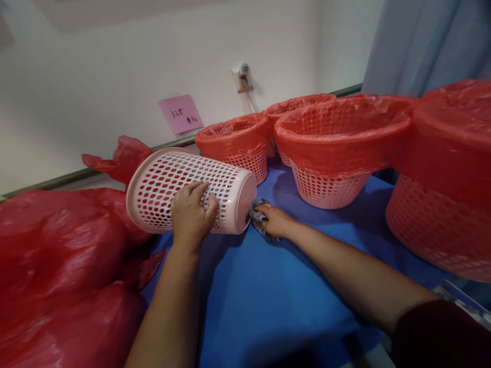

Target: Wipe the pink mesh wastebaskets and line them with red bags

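Sideways, latticed plastic basket (187,171), crumpled cloth (256,219)

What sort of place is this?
An indoor room, perhaps a workroom, though its exact use is unclear. Perforated plastic baskets lined with red bags stand on a blue surface near a wall with a power socket and pink note.

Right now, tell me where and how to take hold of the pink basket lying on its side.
Probably best by the rim, hooked from above: the basket lies sideways, wide end leftward, its rim jutting past the perforated wall. The left grip is on that wall and a cloth is at the base, so the rim's top looks freest.
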### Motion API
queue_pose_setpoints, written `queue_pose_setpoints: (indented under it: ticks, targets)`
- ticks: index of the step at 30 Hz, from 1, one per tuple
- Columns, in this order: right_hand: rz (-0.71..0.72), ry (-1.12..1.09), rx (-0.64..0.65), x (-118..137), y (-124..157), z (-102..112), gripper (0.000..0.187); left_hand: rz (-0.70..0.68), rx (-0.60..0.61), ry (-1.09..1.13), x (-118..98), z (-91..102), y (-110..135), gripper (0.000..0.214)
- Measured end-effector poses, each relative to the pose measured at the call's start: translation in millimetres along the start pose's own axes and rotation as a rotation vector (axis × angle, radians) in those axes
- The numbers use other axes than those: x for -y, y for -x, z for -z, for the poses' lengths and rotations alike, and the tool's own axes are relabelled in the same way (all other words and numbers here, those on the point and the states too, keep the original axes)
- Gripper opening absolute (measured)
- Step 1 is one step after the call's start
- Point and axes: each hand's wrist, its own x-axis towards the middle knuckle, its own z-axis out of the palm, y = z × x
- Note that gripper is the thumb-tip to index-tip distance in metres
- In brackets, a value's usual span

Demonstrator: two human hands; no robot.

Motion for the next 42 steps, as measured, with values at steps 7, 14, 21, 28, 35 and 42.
queue_pose_setpoints:
  ticks: [7, 14, 21, 28, 35, 42]
  targets:
    - [-0.012, 0.067, -0.1, 18.2, 24.6, 24.3, 0.043, 0.0, -0.002, 0.001, -0.7, 0.2, 0.6, 0.042]
    - [0.207, 0.076, 0.107, 17.6, 37.8, -1.2, 0.048, -0.005, -0.006, -0.001, 0.0, 0.1, 1.1, 0.045]
    - [-0.011, -0.019, -0.189, 5.6, 10.5, 0.4, 0.06, -0.012, -0.005, 0.008, 0.5, 0.0, 1.6, 0.045]
    - [0.557, -0.011, -0.286, 33.9, 30.7, 22.4, 0.063, 0.003, 0.006, 0.014, 1.7, -1.1, 1.6, 0.043]
    - [0.601, 0.344, 0.214, 42.8, 52.6, 6.7, 0.037, 0.001, 0.0, 0.07, 5.6, -2.2, 2.2, 0.044]
    - [0.374, 0.175, -0.021, 29.0, 42.3, 24.3, 0.035, 0.027, 0.011, 0.058, 5.1, -2.7, 1.9, 0.042]
